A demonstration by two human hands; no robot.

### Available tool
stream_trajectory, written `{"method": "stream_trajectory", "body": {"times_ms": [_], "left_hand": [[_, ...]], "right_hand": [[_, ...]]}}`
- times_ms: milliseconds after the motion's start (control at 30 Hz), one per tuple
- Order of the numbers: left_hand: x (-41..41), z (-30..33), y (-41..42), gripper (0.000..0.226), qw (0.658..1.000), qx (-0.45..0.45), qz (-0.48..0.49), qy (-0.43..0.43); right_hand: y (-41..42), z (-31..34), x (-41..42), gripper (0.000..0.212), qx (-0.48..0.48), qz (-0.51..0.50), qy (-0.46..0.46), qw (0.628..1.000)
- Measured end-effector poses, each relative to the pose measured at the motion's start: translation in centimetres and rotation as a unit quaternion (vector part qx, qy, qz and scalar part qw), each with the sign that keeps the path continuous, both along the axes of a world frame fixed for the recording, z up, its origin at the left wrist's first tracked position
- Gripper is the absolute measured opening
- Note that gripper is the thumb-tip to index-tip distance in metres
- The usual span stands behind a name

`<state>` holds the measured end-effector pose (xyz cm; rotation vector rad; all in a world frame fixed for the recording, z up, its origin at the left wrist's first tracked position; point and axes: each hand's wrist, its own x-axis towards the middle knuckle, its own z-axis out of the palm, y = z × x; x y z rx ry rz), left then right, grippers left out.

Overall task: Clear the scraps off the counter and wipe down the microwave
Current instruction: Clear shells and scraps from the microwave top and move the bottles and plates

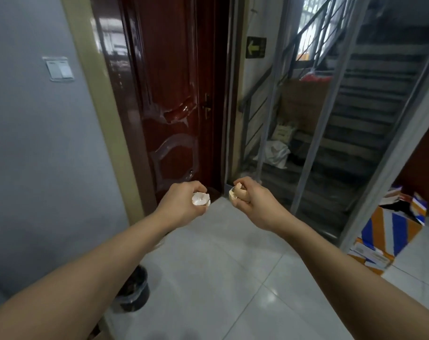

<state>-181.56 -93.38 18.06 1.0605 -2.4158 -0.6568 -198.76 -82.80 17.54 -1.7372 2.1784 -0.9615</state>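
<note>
Glossy white floor tiles [233, 278] run to a dark red wooden door [169, 94], with a grey wall [37, 155] on the left and a staircase [355, 114] behind glass on the right. Both arms reach forward. The left hand [181, 204] curls its fingers round one eggshell half [200, 199]; the right hand [255, 201] grips another eggshell piece [233, 194]. One black bin [135, 290] stands low by the wall, and one striped cardboard box [389, 231] sits at the right.

Both bare forearms extended toward 12 o'clock, converging. Left hand [181, 202] curled, gripping a white eggshell piece [200, 199]. Right hand [253, 201] curled, pinching a tan eggshell piece [234, 193]. Hands near, apart.
</note>
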Motion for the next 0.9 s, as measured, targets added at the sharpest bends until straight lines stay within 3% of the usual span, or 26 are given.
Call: {"method": "stream_trajectory", "body": {"times_ms": [400, 633, 900], "left_hand": [[-10.4, -1.9, -9.9, 0.033, 0.982, 0.036, 0.187, -0.003], [-10.0, -3.4, -15.6, 0.03, 0.962, 0.043, 0.268, -0.027], [-7.4, -5.3, -24.3, 0.032, 0.939, 0.063, 0.339, 0.005]], "right_hand": [[-17.3, -1.0, -13.2, 0.034, 0.037, 0.174, -0.009, 0.984], [-26.1, -2.9, -13.0, 0.034, 0.049, 0.266, -0.032, 0.962], [-37.9, -4.4, -9.7, 0.037, 0.064, 0.35, 0.001, 0.934]]}}
